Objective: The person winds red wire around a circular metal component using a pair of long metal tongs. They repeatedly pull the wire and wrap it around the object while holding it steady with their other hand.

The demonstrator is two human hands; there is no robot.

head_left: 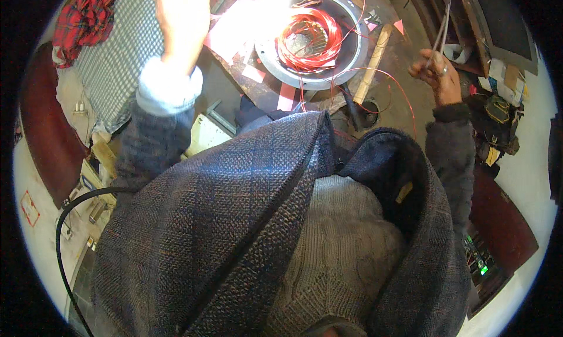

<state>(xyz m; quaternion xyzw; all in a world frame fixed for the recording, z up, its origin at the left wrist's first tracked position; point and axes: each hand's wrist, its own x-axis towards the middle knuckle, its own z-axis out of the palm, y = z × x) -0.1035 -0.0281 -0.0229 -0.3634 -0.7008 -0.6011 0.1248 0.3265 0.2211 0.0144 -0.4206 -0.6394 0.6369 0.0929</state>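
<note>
Gripping a pair of scissors [443,26] blades-up, the right hand [438,73] is closed and raised to the right of the round metal housing [352,49]. The coil of red wire [309,39] lies inside that housing, left of this hand; a loose red strand [392,82] arcs from it toward the wrist. The left hand [179,17], fingers cropped, grip unclear, hovers nearer the coil's left side.
</note>
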